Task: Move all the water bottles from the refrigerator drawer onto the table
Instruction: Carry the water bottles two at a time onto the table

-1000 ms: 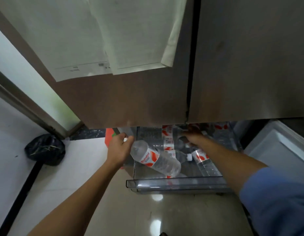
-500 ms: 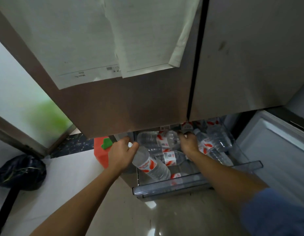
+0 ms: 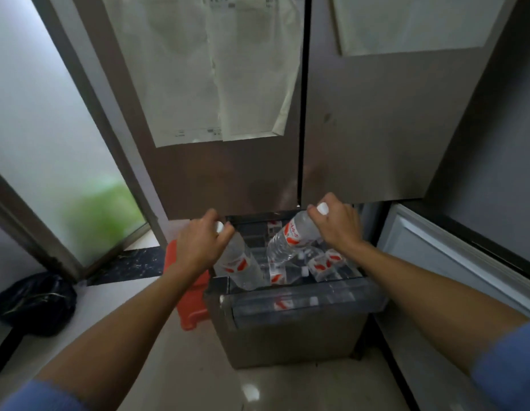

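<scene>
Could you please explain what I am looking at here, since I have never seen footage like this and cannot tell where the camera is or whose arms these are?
There is no machine: the camera sits on a person's head and looks forward and down, so the two arms are the wearer's own. The left hand grips one water bottle near its white cap, and the right hand grips another water bottle the same way. Both are tilted above the open refrigerator drawer, where more bottles with red and white labels lie. Above are the closed refrigerator doors with paper sheets on them. On the floor to the left are a red container and a black bag. No table is in view.
</scene>
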Demonstrator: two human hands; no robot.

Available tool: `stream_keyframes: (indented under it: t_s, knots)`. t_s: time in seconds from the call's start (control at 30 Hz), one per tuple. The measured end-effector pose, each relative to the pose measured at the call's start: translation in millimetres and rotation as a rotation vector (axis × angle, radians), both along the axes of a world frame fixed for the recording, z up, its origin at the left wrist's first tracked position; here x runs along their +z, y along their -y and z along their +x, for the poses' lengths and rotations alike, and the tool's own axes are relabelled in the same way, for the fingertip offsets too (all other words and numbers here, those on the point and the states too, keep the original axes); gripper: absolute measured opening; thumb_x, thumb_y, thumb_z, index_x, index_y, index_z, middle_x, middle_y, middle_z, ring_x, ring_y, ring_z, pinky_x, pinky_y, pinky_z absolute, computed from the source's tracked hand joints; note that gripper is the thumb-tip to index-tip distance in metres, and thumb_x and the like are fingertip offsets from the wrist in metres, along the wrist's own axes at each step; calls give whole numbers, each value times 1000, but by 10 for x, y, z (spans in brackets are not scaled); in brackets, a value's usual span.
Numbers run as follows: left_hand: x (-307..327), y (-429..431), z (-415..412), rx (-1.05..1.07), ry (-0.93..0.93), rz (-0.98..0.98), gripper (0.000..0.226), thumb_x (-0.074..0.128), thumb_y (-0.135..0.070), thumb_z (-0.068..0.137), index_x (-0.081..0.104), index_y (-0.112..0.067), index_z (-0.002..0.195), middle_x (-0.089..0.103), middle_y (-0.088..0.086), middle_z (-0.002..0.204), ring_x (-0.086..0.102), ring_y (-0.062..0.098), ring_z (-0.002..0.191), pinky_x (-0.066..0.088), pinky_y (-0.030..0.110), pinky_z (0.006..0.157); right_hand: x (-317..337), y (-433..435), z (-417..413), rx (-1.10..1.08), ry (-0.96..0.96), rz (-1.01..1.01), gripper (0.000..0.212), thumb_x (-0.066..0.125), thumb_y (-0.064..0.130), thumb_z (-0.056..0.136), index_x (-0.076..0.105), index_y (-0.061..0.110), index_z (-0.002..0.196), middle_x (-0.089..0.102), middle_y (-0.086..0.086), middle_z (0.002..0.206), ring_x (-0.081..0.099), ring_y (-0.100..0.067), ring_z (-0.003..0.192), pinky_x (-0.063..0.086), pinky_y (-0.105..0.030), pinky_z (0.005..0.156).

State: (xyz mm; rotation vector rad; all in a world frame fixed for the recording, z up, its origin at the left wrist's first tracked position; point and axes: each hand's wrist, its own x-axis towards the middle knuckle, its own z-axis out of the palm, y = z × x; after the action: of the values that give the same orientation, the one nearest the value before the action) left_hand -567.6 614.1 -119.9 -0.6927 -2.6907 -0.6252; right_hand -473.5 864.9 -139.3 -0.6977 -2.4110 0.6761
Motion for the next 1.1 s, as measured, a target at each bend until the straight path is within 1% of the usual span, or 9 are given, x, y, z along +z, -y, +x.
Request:
stream_keyframes:
  t_s: [0.07, 0.13, 0.27, 0.47, 0.57, 0.73, 0.83, 0.93, 1.1]
  knots:
    - [191, 176, 230, 93, -64, 57, 30, 53, -40, 92, 55, -11, 85, 51, 7, 67, 43, 23, 61, 29, 31, 55, 235, 127, 136, 52, -35, 65, 33, 54, 49, 89, 53, 16, 89, 65, -10, 82, 60, -33, 76, 47, -38, 65]
    - [335, 414, 466, 177, -106, 82, 30, 53, -39, 91, 56, -10, 88, 51, 9, 68, 43, 25, 61, 28, 32, 55, 435, 296, 263, 126, -65, 145, 32, 54, 47, 89, 54, 15, 90, 63, -8, 79, 60, -33, 75, 44, -37, 64]
    - [445, 1017, 1002, 307, -106, 52, 31, 51, -42, 90, 59, -12, 93, 56, 11, 73, 55, 33, 69, 34, 33, 55, 576, 830, 505, 316, -7, 276, 34, 51, 49, 90, 56, 16, 93, 64, -8, 78, 61, -32, 73, 45, -36, 65]
    - [279, 2285, 1981, 470, -37, -65, 34, 48, -49, 89, 60, -18, 94, 68, 9, 83, 62, 31, 73, 53, 38, 65, 362, 2131, 844, 670, 89, 374, 35, 49, 52, 91, 57, 19, 99, 66, -3, 86, 58, -23, 70, 44, -30, 63]
    - [147, 3064, 2541, 582, 38, -97, 33, 50, -49, 88, 59, -17, 94, 68, 9, 84, 61, 29, 74, 54, 39, 67, 204, 2933, 987, 807, 121, 433, 41, 47, 55, 89, 59, 18, 104, 69, -10, 96, 62, -31, 83, 48, -36, 71]
    - [36, 4454, 3555, 806, 57, -111, 31, 53, -45, 88, 60, -16, 94, 68, 8, 89, 61, 28, 79, 45, 33, 65, 122, 4490, 1372, 1022, 116, 527, 38, 48, 51, 91, 54, 16, 100, 68, -14, 98, 63, -34, 88, 42, -37, 69]
    - [-11, 5296, 4191, 924, 83, -149, 32, 48, -48, 90, 58, -18, 95, 67, 7, 86, 59, 25, 76, 40, 31, 62, 63, 5500, 1693, 1136, 99, 492, 34, 49, 50, 91, 52, 16, 95, 68, -12, 94, 63, -31, 82, 39, -33, 63]
    - [-32, 6113, 4827, 1028, 84, -187, 29, 47, -49, 90, 54, -21, 88, 65, 4, 80, 56, 22, 70, 39, 31, 59, -18, 6539, 2052, 1256, 88, 454, 35, 47, 52, 90, 47, 17, 89, 68, -9, 86, 61, -28, 72, 47, -34, 62]
    - [-72, 7208, 5810, 1201, 144, -206, 25, 47, -49, 92, 51, -25, 86, 54, -7, 71, 52, 10, 63, 41, 25, 57, -75, 8088, 2724, 1438, 67, 459, 39, 46, 56, 92, 53, 20, 104, 68, -2, 91, 57, -17, 69, 44, -29, 58]
